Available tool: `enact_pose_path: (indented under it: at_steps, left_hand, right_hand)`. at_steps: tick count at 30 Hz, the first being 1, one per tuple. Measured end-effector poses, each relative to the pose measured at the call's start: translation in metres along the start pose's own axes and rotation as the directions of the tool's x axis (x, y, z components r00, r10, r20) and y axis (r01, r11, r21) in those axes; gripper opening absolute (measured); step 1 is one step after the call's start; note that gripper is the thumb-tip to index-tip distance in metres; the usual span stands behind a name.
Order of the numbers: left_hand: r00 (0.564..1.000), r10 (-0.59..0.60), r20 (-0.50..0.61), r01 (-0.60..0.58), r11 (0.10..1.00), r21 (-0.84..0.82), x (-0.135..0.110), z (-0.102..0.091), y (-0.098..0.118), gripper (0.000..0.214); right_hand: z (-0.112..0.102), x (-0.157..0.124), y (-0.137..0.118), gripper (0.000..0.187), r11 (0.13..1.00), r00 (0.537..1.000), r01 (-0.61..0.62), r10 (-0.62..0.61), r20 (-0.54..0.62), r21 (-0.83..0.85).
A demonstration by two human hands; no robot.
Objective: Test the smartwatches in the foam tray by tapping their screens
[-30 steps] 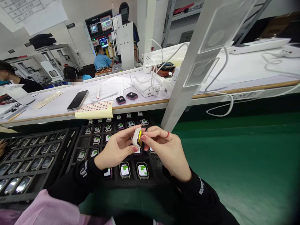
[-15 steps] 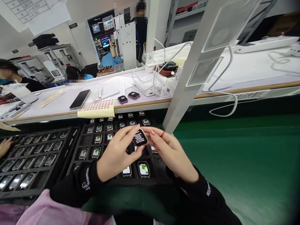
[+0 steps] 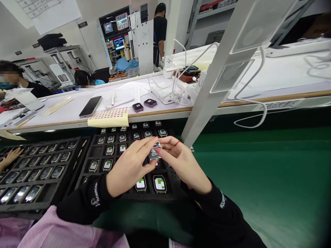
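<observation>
A strapless smartwatch (image 3: pixel 154 155) with small white text on its dark, glare-lit screen is held up between both hands. My left hand (image 3: pixel 131 166) is closed on its left side, fingers along the top edge and thumb below. From the right, my right hand (image 3: pixel 184 164) closes on it as well, its thumb lying on the screen and its index finger at the upper edge. Beneath the hands lies a black foam tray (image 3: pixel 97 151) of several watch bodies, many showing green and white screens, such as one watch (image 3: pixel 159 184) near the front edge. My hands hide part of the tray.
A second foam tray (image 3: pixel 48 193) of watches lies at left, with another person's hand (image 3: pixel 11 156) over it. Above runs a shelf (image 3: pixel 165 112) bearing a phone (image 3: pixel 90 106), a dotted sticker sheet (image 3: pixel 108 117), two dark watches (image 3: pixel 144 104) and cables. A metal post (image 3: pixel 207 103) rises at right.
My right thumb has moved left onto the watch's screen, and the watch has tilted so its face catches glare. The view has shifted slightly.
</observation>
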State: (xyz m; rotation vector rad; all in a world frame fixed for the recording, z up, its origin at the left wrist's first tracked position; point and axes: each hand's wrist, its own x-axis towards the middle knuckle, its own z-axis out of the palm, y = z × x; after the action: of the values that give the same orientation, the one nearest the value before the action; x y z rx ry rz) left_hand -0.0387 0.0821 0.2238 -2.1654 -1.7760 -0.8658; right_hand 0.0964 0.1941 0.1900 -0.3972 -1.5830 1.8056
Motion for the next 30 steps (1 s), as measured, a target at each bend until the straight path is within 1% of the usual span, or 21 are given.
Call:
enact_pose_path:
  at_steps: [3, 6, 9, 12, 16, 19, 21, 23, 25, 27, 28, 30]
  left_hand:
    - [1.0, -0.009, -0.006, 0.009, 1.0, -0.017, -0.002, 0.001, -0.001, 0.051]
    - [0.999, -0.035, -0.001, 0.035, 0.999, -0.035, -0.004, 0.001, -0.004, 0.053]
    - [0.998, -0.055, 0.014, 0.055, 0.997, -0.046, -0.008, 0.002, -0.007, 0.056]
    - [0.997, -0.07, 0.024, 0.072, 0.995, -0.067, -0.012, 0.004, -0.009, 0.059]
    - [0.993, -0.117, 0.034, 0.12, 0.986, -0.112, -0.019, 0.012, -0.006, 0.058]
    - [0.985, -0.157, 0.07, 0.167, 0.971, -0.171, -0.025, 0.02, 0.001, 0.066]
    - [0.979, -0.167, 0.117, 0.191, 0.954, -0.23, -0.029, 0.024, 0.007, 0.075]
    - [0.965, -0.191, 0.178, 0.236, 0.928, -0.288, -0.035, 0.023, 0.014, 0.079]
    - [0.943, -0.243, 0.229, 0.313, 0.882, -0.352, -0.043, 0.016, 0.019, 0.071]
    - [0.907, -0.271, 0.322, 0.398, 0.802, -0.446, -0.053, 0.006, 0.023, 0.053]
    - [0.884, -0.247, 0.397, 0.435, 0.747, -0.502, -0.059, 0.002, 0.025, 0.044]
    - [0.811, -0.117, 0.573, 0.515, 0.607, -0.605, -0.071, -0.003, 0.028, 0.037]
  right_hand:
    - [0.001, -0.001, -0.002, 0.038, 1.0, 1.0, -0.005, 0.006, 0.02, -0.01]
    - [0.0, -0.003, -0.007, 0.042, 0.999, 0.995, -0.036, 0.039, 0.09, -0.033]
    - [-0.002, -0.006, -0.01, 0.048, 0.995, 0.989, -0.052, 0.063, 0.132, -0.09]
    - [-0.004, -0.009, -0.01, 0.05, 0.987, 0.987, -0.045, 0.068, 0.145, -0.157]
    - [-0.006, -0.014, -0.004, 0.051, 0.983, 0.987, -0.042, 0.069, 0.148, -0.18]
    - [-0.011, -0.021, 0.004, 0.054, 0.986, 0.988, -0.046, 0.069, 0.14, -0.162]
    - [-0.02, -0.029, 0.009, 0.056, 0.982, 0.987, -0.079, 0.101, 0.122, -0.171]
    - [-0.034, -0.041, 0.013, 0.06, 0.965, 0.985, -0.133, 0.154, 0.078, -0.225]
    - [-0.052, -0.055, 0.017, 0.065, 0.915, 0.976, -0.198, 0.217, 0.015, -0.351]
    - [-0.07, -0.07, 0.019, 0.067, 0.82, 0.964, -0.248, 0.261, -0.049, -0.516]
    - [-0.077, -0.076, 0.021, 0.066, 0.762, 0.961, -0.255, 0.266, -0.072, -0.595]
    - [-0.085, -0.086, 0.024, 0.062, 0.652, 0.968, -0.215, 0.238, -0.073, -0.727]
